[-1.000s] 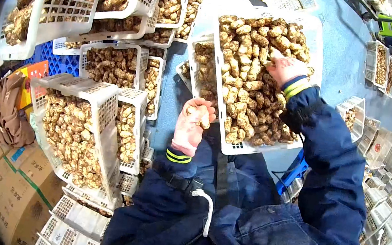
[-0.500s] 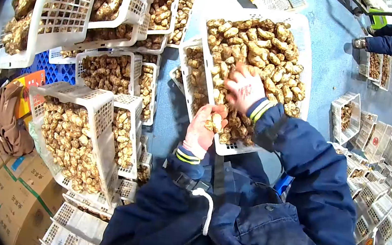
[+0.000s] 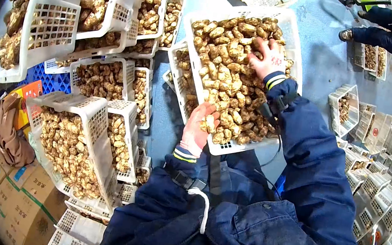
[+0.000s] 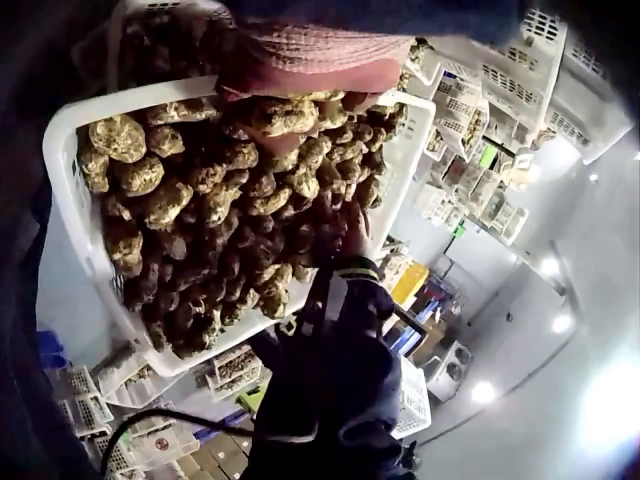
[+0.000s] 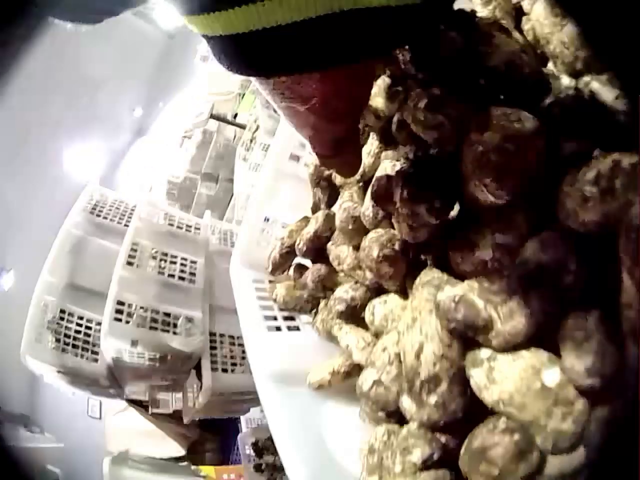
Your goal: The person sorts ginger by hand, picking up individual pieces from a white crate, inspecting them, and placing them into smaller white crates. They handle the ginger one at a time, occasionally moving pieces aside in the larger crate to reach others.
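A white crate [image 3: 299, 51] full of knobbly brown tubers [image 3: 220, 75] stands in front of the person. At the crate's near left corner the left hand [image 3: 196, 132] holds pale tubers [image 3: 208, 123] in its curled fingers; the left wrist view shows this hand [image 4: 325, 62] at the top, a tuber [image 4: 283, 116] against it. The right hand [image 3: 268, 61] reaches over the far half of the pile, thumb and fingers spread and touching tubers. In the right wrist view the right hand [image 5: 325, 110] is partly cut off and its fingertips are hidden.
Stacked crates of tubers [image 3: 68, 151] rise on the left, above cardboard boxes [image 3: 28, 209]. Beneath the main crate is another filled crate [image 3: 178, 76]. More crates [image 3: 344, 110] stand on the right. Another person's legs [image 3: 376, 38] show at the upper right.
The right hand came back near the left hand, then moved out to the far part of the pile. The left hand still holds tubers beside the crate. The head view has shifted.
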Demonstrator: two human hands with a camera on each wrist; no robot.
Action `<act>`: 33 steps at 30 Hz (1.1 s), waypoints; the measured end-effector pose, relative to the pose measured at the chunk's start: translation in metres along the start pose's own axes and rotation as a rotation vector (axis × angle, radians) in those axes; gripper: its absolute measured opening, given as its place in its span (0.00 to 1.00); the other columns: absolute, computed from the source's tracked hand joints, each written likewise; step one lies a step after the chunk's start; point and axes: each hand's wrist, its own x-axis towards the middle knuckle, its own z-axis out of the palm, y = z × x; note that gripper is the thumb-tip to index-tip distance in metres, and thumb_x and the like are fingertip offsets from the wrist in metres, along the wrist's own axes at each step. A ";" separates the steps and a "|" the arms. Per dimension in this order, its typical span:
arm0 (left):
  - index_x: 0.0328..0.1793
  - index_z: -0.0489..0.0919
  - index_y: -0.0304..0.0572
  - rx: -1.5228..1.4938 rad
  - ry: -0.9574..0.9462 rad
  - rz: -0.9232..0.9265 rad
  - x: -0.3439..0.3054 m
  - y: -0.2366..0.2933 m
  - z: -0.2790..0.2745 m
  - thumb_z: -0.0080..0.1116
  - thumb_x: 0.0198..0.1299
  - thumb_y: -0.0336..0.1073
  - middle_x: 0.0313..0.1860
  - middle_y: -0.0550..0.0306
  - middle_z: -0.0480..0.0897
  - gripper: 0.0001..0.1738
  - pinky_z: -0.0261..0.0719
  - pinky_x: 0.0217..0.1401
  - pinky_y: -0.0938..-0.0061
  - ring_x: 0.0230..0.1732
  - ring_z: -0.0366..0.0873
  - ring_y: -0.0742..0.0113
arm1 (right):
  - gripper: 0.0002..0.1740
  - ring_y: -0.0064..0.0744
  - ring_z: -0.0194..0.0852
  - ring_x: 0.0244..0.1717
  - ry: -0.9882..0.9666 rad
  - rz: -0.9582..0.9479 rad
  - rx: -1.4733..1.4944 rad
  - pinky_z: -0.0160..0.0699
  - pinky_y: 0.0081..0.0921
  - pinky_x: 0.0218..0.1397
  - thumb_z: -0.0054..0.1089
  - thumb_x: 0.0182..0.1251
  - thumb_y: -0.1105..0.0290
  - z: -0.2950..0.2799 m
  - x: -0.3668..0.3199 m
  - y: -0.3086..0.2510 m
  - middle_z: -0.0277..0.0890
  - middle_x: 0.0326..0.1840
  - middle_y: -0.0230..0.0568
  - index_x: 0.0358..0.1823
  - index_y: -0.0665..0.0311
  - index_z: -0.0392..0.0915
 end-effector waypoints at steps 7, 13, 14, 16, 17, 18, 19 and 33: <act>0.56 0.68 0.45 -0.057 -0.039 -0.029 0.014 0.005 0.015 0.50 0.62 0.41 0.45 0.54 0.74 0.18 0.75 0.39 0.69 0.41 0.74 0.60 | 0.30 0.52 0.54 0.63 -0.061 -0.308 0.191 0.58 0.48 0.61 0.59 0.48 0.53 0.007 -0.056 -0.076 0.62 0.60 0.46 0.56 0.46 0.68; 0.56 0.70 0.46 0.006 0.038 -0.051 0.014 0.007 0.009 0.49 0.62 0.42 0.51 0.56 0.73 0.18 0.74 0.44 0.66 0.46 0.73 0.59 | 0.22 0.49 0.66 0.53 -0.026 -0.417 0.567 0.68 0.38 0.53 0.56 0.51 0.67 -0.026 -0.056 -0.047 0.67 0.55 0.48 0.51 0.53 0.72; 0.56 0.69 0.45 0.013 -0.005 -0.031 0.015 0.005 0.006 0.49 0.62 0.42 0.52 0.56 0.72 0.18 0.74 0.44 0.66 0.46 0.73 0.58 | 0.21 0.49 0.67 0.50 0.000 -0.362 0.485 0.69 0.36 0.53 0.55 0.51 0.69 -0.039 -0.052 -0.031 0.68 0.53 0.49 0.50 0.56 0.73; 0.56 0.69 0.44 0.014 0.027 -0.027 0.011 0.005 0.009 0.49 0.63 0.41 0.52 0.54 0.73 0.18 0.74 0.44 0.66 0.46 0.73 0.57 | 0.22 0.50 0.68 0.50 0.157 -0.232 0.393 0.69 0.37 0.53 0.54 0.53 0.68 -0.032 -0.032 0.017 0.69 0.51 0.51 0.51 0.60 0.71; 0.56 0.69 0.43 0.007 0.010 -0.024 0.011 0.005 0.008 0.49 0.62 0.41 0.51 0.54 0.74 0.18 0.74 0.44 0.66 0.47 0.73 0.57 | 0.22 0.50 0.67 0.50 0.116 -0.059 0.338 0.68 0.37 0.53 0.54 0.54 0.67 -0.030 -0.025 0.033 0.68 0.51 0.52 0.52 0.62 0.70; 0.55 0.69 0.43 0.001 -0.009 -0.019 0.012 0.005 0.009 0.49 0.62 0.41 0.51 0.54 0.74 0.18 0.74 0.44 0.66 0.47 0.73 0.57 | 0.23 0.51 0.67 0.51 0.077 0.113 0.281 0.67 0.37 0.54 0.53 0.55 0.65 -0.025 -0.017 0.044 0.68 0.51 0.54 0.53 0.65 0.69; 0.55 0.69 0.42 -0.021 0.014 -0.046 0.012 0.006 0.008 0.49 0.62 0.41 0.50 0.53 0.75 0.17 0.74 0.45 0.66 0.49 0.73 0.57 | 0.26 0.53 0.66 0.51 0.058 0.113 0.242 0.65 0.38 0.56 0.51 0.57 0.61 0.001 -0.012 0.055 0.66 0.53 0.56 0.56 0.67 0.66; 0.52 0.72 0.42 -0.063 -0.044 -0.073 0.006 0.008 0.019 0.48 0.63 0.38 0.48 0.54 0.76 0.14 0.74 0.50 0.63 0.50 0.73 0.58 | 0.18 0.44 0.72 0.45 -0.011 -0.144 0.353 0.70 0.33 0.50 0.54 0.54 0.66 -0.012 -0.013 0.010 0.75 0.42 0.45 0.49 0.56 0.73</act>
